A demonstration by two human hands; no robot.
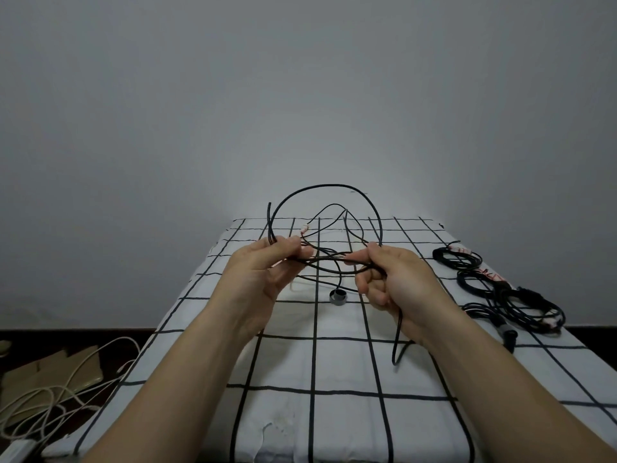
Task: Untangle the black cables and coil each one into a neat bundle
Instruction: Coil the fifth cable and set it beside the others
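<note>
Head view: left hand (pixel 263 272) and right hand (pixel 390 279) raised, fingers curled, each pinching strands of the tangled black cable (pixel 327 186). Tangle held above the checked sheet (pixel 334 426); one wide loop arches up from it, and a loose end hangs below it past the right hand. Just under the tangle: small round black-and-silver piece (pixel 338 297). Right of the tangle: coiled black bundles (pixel 514 302) on the sheet. Lower left of the tangle: white cords (pixel 50 392) and cardboard (pixel 50 365) on the floor.

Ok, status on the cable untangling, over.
Left hand and right hand both grip the tangled black cable, loops held above the checked cloth. Coiled bundles lie at right, apart. Nothing blocking.
</note>
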